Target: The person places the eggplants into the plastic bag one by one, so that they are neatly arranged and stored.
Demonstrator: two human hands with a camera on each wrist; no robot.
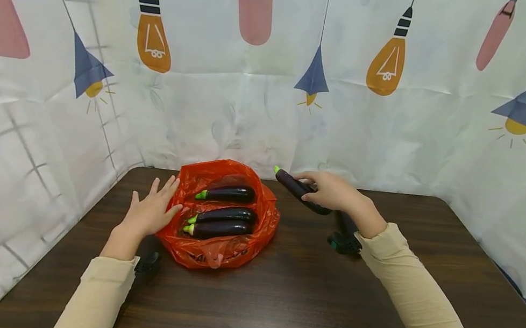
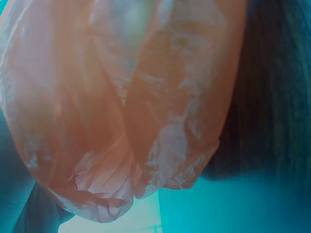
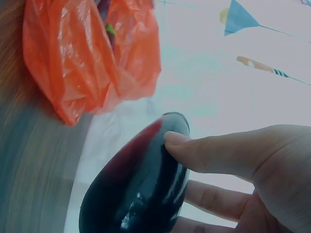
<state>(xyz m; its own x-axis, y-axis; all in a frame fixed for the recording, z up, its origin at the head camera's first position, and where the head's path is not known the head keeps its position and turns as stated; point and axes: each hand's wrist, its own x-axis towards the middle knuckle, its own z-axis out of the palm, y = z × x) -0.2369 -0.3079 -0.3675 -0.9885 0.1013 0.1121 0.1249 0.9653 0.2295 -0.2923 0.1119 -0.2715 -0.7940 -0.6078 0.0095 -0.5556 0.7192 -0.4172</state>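
A red plastic bag lies spread on the table, its mouth facing up. Inside it are three dark purple eggplants with green stem ends pointing left. My left hand has its fingers spread and touches the bag's left rim. In the left wrist view the bag fills most of the picture and the hand is hidden. To the right of the bag, above the table, my right hand grips another eggplant, its green tip towards the upper left. The right wrist view shows thumb and fingers around this eggplant.
The dark wooden table extends on both sides of the bag and in front of it. Behind it hangs a pale curtain printed with lamps and bulbs. A black wrist device is under the right forearm.
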